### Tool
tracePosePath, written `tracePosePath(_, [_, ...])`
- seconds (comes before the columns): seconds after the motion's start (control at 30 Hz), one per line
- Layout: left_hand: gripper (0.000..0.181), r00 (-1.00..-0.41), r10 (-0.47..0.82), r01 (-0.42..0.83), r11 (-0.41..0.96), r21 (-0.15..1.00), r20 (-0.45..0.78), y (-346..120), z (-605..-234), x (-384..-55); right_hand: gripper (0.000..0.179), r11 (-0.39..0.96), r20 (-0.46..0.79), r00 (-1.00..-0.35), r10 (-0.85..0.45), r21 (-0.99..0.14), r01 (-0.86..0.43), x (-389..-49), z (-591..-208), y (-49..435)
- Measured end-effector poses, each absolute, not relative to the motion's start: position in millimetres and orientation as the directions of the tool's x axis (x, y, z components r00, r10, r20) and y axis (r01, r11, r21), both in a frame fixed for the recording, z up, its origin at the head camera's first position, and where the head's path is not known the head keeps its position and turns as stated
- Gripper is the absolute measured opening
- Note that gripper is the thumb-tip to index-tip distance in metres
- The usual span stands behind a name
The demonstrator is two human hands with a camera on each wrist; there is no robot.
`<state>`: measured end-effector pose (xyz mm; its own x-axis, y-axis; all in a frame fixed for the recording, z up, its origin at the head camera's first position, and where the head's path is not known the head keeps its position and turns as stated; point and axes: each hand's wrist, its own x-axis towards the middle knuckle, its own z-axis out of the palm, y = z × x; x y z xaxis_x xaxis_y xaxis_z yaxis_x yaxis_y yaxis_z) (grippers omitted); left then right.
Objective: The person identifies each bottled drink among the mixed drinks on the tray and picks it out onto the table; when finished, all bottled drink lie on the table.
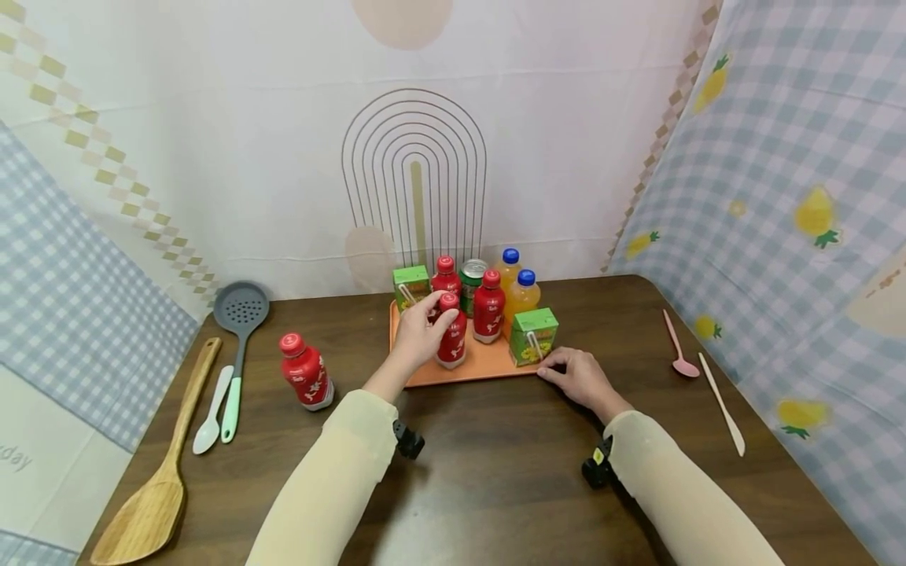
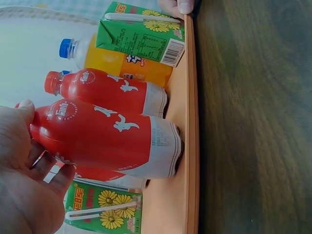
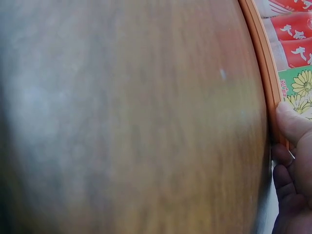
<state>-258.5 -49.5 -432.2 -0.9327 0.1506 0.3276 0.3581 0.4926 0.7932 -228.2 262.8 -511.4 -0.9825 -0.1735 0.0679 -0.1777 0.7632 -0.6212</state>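
My left hand (image 1: 418, 336) holds a red bottle (image 1: 451, 346) around its upper part, thumb on one side and fingers on the other. The bottle stands upright at the front of an orange tray (image 1: 488, 367); the left wrist view shows its white base (image 2: 165, 148) close over the tray floor. At the tray's front right corner, my right hand (image 1: 582, 377) pinches the rim between thumb and fingers. Just behind that hand is a green drink carton (image 1: 524, 346) with a straw on its side. Another red bottle (image 1: 488, 310) stands right of the held one.
Farther back on the tray are a second green carton (image 1: 410, 277), a red bottle (image 1: 445, 275), a green can (image 1: 473, 275) and orange drink bottles (image 1: 523, 295). A lone red bottle (image 1: 307, 373) stands left. Utensils include a wooden spatula (image 1: 145, 511) and a pink spoon (image 1: 681, 354).
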Motion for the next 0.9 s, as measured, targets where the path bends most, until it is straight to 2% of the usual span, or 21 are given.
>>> tracePosePath(0.43, [0.037,-0.946,0.154,0.323,0.429,0.844,0.284,-59.0,-433.0,-245.1,0.006,0.763,0.05,-0.984,-0.168,-0.625,-0.162,-226.7,-510.2,262.4])
tracePosePath(0.9, [0.038,-0.927,0.167,0.375,0.45,0.811,0.336,-61.6,-434.3,-241.7,0.004,0.763,0.068,-0.983,-0.172,-0.621,-0.177,-226.8,-511.4,263.1])
